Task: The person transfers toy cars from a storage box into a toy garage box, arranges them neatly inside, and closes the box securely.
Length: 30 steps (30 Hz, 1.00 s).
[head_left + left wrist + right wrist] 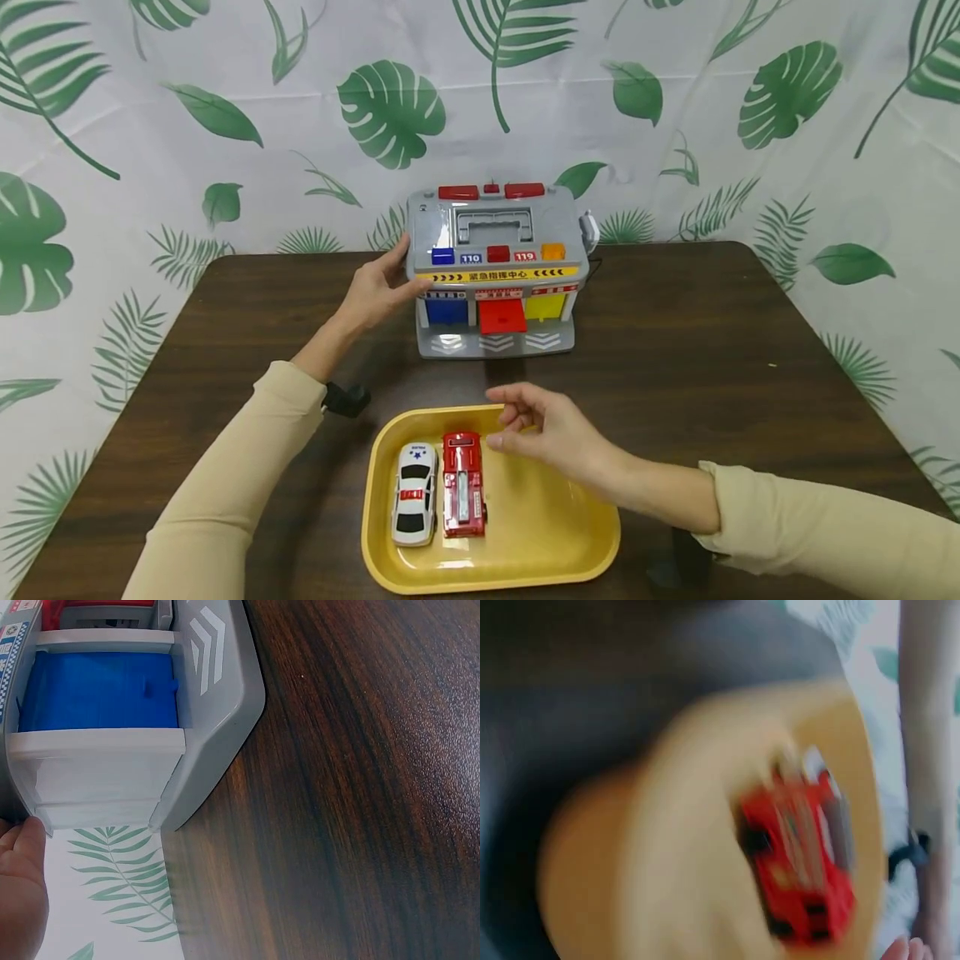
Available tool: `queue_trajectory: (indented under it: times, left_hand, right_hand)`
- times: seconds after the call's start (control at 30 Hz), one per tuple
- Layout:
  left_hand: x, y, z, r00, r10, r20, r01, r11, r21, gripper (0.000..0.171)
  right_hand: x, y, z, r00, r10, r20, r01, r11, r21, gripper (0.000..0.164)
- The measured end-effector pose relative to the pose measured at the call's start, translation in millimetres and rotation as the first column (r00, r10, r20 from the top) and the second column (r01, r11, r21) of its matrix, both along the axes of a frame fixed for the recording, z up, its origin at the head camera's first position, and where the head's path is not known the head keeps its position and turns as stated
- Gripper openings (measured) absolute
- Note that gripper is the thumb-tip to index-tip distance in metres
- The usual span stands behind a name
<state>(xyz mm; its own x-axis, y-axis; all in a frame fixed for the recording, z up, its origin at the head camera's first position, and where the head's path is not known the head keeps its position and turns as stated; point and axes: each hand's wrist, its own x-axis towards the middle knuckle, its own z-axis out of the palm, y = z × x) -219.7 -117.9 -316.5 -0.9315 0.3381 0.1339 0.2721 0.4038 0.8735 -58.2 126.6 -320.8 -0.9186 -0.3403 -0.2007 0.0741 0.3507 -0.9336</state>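
A grey toy emergency station point(497, 225) stands at the back middle of the table, with blue, red and yellow doors. Its red door point(502, 317) sticks out, while the blue door point(101, 690) fills its bay. My left hand point(371, 292) holds the left end of the roof, thumb at the front edge. In the left wrist view only part of that hand shows. Over the far rim of the yellow tray point(600, 554) hovers my right hand point(551, 429), fingers loosely bent, holding nothing. Beside it in the tray lie a red toy fire truck point(462, 483) and a white toy police car point(414, 496).
The dark wooden table point(712, 350) reaches back to a leaf-printed cloth point(510, 108). A white handset-like piece point(589, 231) hangs at the station's right end. The right wrist view is blurred.
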Motion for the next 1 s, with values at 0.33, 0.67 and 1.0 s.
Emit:
queue_trajectory:
  times: [0.33, 0.67, 1.0]
  left_hand:
    - [-1.2, -0.6, -1.4, 1.000, 0.008, 0.015, -0.008, 1.000, 0.008, 0.083]
    - [-1.4, -0.4, -1.1, 1.000, -0.002, 0.009, 0.002, 1.000, 0.023, 0.083]
    - [-0.7, -0.5, -1.7, 1.000, 0.010, 0.021, -0.010, 1.000, 0.015, 0.082]
  right_hand:
    - [26.4, -13.2, -36.9, 0.954, 0.000, 0.301, 0.030, 0.995, -0.095, 0.080]
    - [23.9, -19.5, -47.2, 0.946, 0.023, 0.325, 0.009, 0.995, -0.097, 0.089]
    - [18.5, -25.3, -53.8, 0.947, 0.052, 0.316, -0.027, 0.996, -0.084, 0.093]
